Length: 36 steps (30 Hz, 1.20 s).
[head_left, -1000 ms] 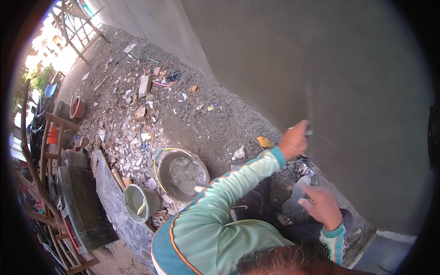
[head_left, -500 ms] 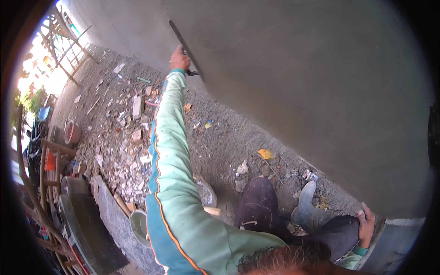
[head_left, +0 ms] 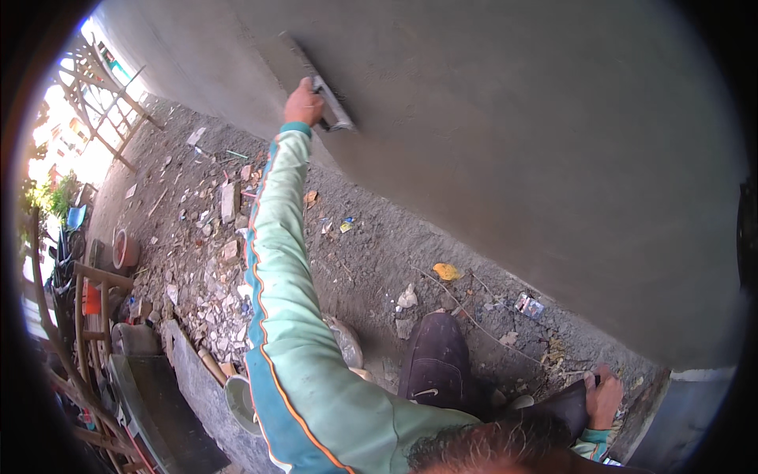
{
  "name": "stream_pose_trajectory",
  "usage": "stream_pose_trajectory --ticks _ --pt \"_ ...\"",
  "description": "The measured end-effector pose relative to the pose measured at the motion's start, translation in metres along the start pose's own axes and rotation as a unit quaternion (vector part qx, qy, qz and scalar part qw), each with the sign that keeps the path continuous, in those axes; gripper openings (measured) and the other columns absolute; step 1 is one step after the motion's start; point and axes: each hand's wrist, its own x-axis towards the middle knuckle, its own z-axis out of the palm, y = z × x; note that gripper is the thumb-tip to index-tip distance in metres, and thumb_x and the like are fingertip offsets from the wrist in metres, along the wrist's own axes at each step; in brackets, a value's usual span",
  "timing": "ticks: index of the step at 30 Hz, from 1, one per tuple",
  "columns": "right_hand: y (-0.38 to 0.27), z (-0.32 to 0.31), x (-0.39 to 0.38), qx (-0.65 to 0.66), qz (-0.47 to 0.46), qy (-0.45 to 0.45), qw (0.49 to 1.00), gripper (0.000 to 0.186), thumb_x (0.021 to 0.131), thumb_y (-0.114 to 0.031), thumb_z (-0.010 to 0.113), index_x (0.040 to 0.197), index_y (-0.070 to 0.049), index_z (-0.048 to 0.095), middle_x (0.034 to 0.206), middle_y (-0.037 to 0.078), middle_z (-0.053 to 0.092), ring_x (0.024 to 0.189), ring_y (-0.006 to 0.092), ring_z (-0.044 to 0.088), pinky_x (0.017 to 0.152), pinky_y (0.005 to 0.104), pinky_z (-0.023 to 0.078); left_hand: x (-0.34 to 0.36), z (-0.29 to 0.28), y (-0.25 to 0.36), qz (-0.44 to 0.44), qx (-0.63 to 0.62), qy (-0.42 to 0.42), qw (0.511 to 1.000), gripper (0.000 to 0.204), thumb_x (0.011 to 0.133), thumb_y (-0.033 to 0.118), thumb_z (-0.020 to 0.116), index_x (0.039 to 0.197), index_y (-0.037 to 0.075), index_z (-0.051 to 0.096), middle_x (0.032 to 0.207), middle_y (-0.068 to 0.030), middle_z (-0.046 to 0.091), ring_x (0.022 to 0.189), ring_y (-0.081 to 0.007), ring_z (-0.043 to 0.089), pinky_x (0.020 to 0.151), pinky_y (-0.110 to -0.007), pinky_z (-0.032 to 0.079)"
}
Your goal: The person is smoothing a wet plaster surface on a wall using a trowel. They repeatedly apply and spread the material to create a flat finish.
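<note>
My left hand (head_left: 303, 103) is closed around the handle of a plastering trowel (head_left: 335, 108), with the arm stretched far forward. The trowel's long blade lies close along the grey plastered wall (head_left: 505, 150), near its lower edge; I cannot tell if the whole face touches. At the lower right, my right hand (head_left: 604, 396) is by my bent knee in dark trousers (head_left: 562, 407). Its fingers are curled in, and what they hold, if anything, is too small to make out.
Broken rubble (head_left: 221, 308) and a yellow leaf (head_left: 446, 272) litter the dirt beside the wall. On the left stand a bucket (head_left: 125, 249), a pale green container (head_left: 241, 404), a grey board (head_left: 193, 395) and wooden poles (head_left: 83, 316). A bamboo frame (head_left: 103, 103) rises far left.
The trowel has tilted so that more of its blade shows; my left hand has shifted slightly left. My right hand has come away from the wall's foot toward my knee, its fingers now curled.
</note>
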Motion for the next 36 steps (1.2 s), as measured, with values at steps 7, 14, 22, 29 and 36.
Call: stream_pose_trajectory --ticks 7,14,22,29,36 --pt "0.017 0.018 0.017 -0.007 -0.016 -0.02 1.0 0.046 0.085 -0.027 0.077 0.128 -0.012 0.071 0.107 0.02 0.074 0.098 0.0428 0.069 0.087 0.0511 0.053 -0.086 -0.024 0.177 0.073 0.006 0.002 0.997 0.017 0.091 0.013 0.054 0.103 0.001 0.052 0.096 -0.0286 0.07 0.095 -0.0497 0.068 0.084 -0.059 0.053" --pt "0.049 0.021 0.012 0.08 -0.032 0.002 0.996 0.049 0.088 -0.031 0.074 0.133 -0.014 0.069 0.107 0.021 0.074 0.096 0.0426 0.069 0.087 0.0514 0.053 -0.206 -0.03 0.364 0.128 -0.021 -0.022 0.991 0.019 0.09 0.013 0.061 0.103 0.003 0.052 0.095 -0.0218 0.068 0.087 -0.0415 0.073 0.075 -0.05 0.06" --pt "0.07 0.044 0.004 0.214 -0.15 0.108 0.959 0.042 0.093 -0.019 0.069 0.133 -0.005 0.066 0.109 0.021 0.071 0.107 0.0413 0.066 0.092 0.0497 0.051 -0.417 0.008 0.543 0.179 -0.2 -0.105 0.958 0.03 0.086 0.013 0.064 0.106 -0.003 0.048 0.099 -0.0248 0.061 0.085 -0.0432 0.068 0.07 -0.05 0.058" --pt "0.012 0.04 -0.01 0.169 -0.303 0.33 0.878 0.061 0.098 -0.019 0.064 0.152 0.0 0.044 0.134 0.024 0.06 0.122 0.0438 0.058 0.099 0.053 0.048 -0.554 0.047 0.527 -0.011 -0.431 -0.375 0.821 0.047 0.098 0.032 0.06 0.117 -0.007 0.041 0.108 -0.0335 0.062 0.095 -0.0456 0.068 0.083 -0.055 0.054" --pt "-0.012 0.047 0.016 0.306 -0.308 0.277 0.857 0.06 0.102 -0.022 0.06 0.155 0.001 0.041 0.141 0.026 0.058 0.128 0.0432 0.057 0.108 0.0495 0.044 -0.541 -0.069 0.5 -0.143 -0.534 -0.439 0.708 0.052 0.104 0.039 0.053 0.127 -0.007 0.044 0.112 -0.0246 0.059 0.108 -0.0304 0.062 0.097 -0.047 0.048"
